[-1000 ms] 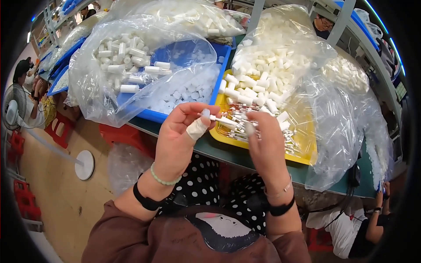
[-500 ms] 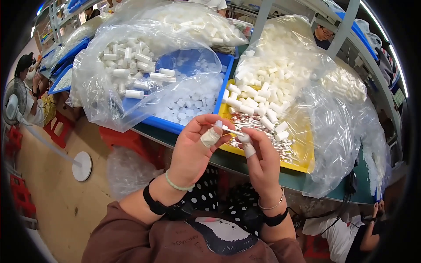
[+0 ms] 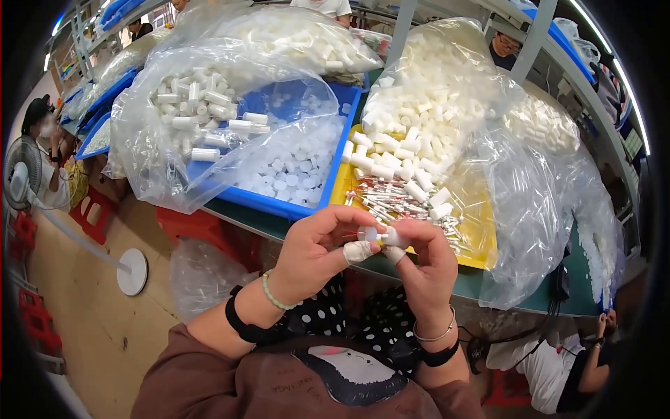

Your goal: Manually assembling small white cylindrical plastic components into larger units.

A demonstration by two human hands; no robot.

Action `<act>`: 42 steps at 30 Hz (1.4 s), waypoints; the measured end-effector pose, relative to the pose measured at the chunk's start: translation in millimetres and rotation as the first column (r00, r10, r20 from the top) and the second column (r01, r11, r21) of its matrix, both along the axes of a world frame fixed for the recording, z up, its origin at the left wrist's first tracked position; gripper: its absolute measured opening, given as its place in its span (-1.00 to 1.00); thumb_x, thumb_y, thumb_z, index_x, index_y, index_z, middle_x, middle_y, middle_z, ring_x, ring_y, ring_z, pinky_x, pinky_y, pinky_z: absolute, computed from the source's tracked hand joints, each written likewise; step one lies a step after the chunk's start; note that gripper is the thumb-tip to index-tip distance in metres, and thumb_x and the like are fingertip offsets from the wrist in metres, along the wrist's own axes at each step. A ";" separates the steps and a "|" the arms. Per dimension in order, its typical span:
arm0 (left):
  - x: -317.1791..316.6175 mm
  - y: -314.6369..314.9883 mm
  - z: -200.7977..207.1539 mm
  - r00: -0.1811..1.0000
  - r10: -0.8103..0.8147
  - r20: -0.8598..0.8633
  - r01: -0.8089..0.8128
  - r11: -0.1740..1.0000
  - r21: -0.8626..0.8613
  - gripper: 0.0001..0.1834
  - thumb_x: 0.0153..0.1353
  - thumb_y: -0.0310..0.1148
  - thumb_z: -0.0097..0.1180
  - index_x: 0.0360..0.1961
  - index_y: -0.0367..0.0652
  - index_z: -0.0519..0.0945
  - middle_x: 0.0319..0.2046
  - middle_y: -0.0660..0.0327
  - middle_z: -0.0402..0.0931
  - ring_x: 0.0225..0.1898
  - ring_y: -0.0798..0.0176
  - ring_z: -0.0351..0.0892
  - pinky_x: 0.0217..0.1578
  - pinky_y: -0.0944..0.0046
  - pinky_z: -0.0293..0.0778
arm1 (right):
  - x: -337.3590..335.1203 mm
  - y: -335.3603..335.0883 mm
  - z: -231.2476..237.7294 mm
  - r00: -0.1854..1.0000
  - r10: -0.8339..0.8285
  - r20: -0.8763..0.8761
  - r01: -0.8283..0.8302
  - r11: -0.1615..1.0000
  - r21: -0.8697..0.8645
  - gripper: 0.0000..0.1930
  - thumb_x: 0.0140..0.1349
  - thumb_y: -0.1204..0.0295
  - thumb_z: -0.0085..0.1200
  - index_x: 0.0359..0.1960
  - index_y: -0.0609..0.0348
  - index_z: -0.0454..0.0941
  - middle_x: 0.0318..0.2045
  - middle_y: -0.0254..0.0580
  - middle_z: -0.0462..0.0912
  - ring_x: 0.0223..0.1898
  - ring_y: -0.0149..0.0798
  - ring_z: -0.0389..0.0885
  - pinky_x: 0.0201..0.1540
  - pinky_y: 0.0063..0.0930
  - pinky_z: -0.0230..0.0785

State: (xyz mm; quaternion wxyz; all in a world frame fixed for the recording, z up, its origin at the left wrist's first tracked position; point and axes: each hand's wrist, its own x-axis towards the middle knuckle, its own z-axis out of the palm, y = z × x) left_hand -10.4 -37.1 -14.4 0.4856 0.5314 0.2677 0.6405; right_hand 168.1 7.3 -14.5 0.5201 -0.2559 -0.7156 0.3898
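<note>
Held piece: small pale piece (image 3: 368, 234), whitish and slightly translucent, with a thin red strand showing at its left; it sits off the table (image 3: 471, 279), between the two hands, near the yellow tray's near edge; its finer shape is too small and covered to tell
Left hand: left hand (image 3: 314, 248); fingers narrow, pinching the piece from the left; whitish wrap (image 3: 357, 252) around the thumb
Right hand: right hand (image 3: 427, 262); fingers narrow, the tips pinched at the piece's right end; white covers on thumb and index finger
Writing: faint lettering beside a printed figure on the brown shirt (image 3: 237, 380), small and partly lost in folds
Blue tray: one blue tray (image 3: 279, 207), at left on the table; many translucent pale discs (image 3: 296, 178) in it, too crowded to count; a clear bag (image 3: 143, 150) overlaps its left part, with ribbed white cylinders (image 3: 185, 123) in and at its mouth
Yellow tray: one yellow tray (image 3: 481, 241), right of the blue one; thin white rods with red parts (image 3: 391, 199) heaped near, smooth white cylinders (image 3: 382, 171) far; both heaps too dense to count
Far right: a large clear bag of off-white cylinders (image 3: 429, 87), slumped over the yellow tray's far side
Wrists: two dark bands, one on each; one pale green bracelet (image 3: 272, 293) at left; one silvery bangle (image 3: 434, 334) at right
</note>
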 end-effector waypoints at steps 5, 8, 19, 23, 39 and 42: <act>4.6 3.2 2.7 0.999 0.000 0.045 0.008 0.984 -0.177 -0.70 0.20 -0.54 0.15 -0.03 -0.30 0.46 -0.09 0.17 0.54 -0.08 0.35 0.54 -0.02 0.37 0.45 | 0.2 -5.2 4.0 0.981 -0.150 0.120 0.128 0.976 0.176 -0.68 -0.03 0.75 0.15 -0.21 0.23 0.47 -0.22 -0.14 0.57 -0.21 -0.24 0.58 -0.15 -0.50 0.43; 9.6 4.0 2.9 0.978 -0.003 0.210 0.062 0.961 -0.270 -0.71 0.21 -0.50 0.15 -0.03 -0.27 0.48 -0.10 0.19 0.55 -0.08 0.37 0.53 -0.03 0.39 0.44 | -0.7 -4.9 7.4 0.962 -0.218 0.165 0.170 0.949 0.264 -0.69 -0.07 0.75 0.17 -0.26 0.21 0.47 -0.24 -0.12 0.56 -0.23 -0.17 0.57 -0.18 -0.46 0.43; 16.5 0.6 -11.7 0.925 -0.149 0.349 0.243 0.939 -0.243 -0.65 0.23 -0.48 0.13 0.05 -0.25 0.48 -0.09 0.24 0.52 -0.07 0.40 0.49 -0.02 0.39 0.43 | -10.4 -11.4 10.3 0.988 -0.056 0.143 0.014 0.960 0.281 -0.68 0.02 0.72 0.14 -0.21 0.20 0.36 -0.20 -0.05 0.46 -0.19 -0.12 0.49 -0.12 -0.41 0.37; 26.6 2.2 -8.0 0.900 -0.176 0.399 0.312 0.898 -0.309 -0.61 0.22 -0.42 0.15 0.07 -0.23 0.46 0.00 0.19 0.48 0.02 0.30 0.47 0.07 0.30 0.39 | -8.3 -9.1 -2.2 0.997 -0.045 0.055 0.031 0.969 0.245 -0.73 0.15 0.67 -0.03 -0.12 0.21 0.27 -0.18 -0.03 0.40 -0.19 -0.17 0.42 -0.06 -0.39 0.31; 20.9 3.0 -9.9 0.954 -0.028 0.299 0.142 0.919 -0.367 -0.71 0.37 -0.30 -0.06 0.01 -0.23 0.49 -0.16 0.31 0.54 -0.36 0.61 0.40 -0.32 0.60 0.36 | 86.4 78.5 13.2 0.583 -0.641 0.499 0.408 0.762 0.503 -0.67 0.04 0.66 -0.02 -0.10 0.21 0.48 -0.22 0.02 0.55 -0.18 -0.02 0.51 -0.11 -0.25 0.38; 22.5 5.9 -9.6 0.918 -0.037 0.394 0.187 0.917 -0.351 -0.71 0.38 -0.31 -0.09 0.02 -0.24 0.46 -0.10 0.26 0.52 -0.33 0.59 0.43 -0.24 0.56 0.41 | 79.6 98.3 10.6 0.482 -0.636 0.603 0.305 0.767 0.565 -0.63 0.02 0.68 -0.02 -0.08 0.19 0.50 -0.18 0.04 0.56 -0.14 0.01 0.51 -0.09 -0.25 0.37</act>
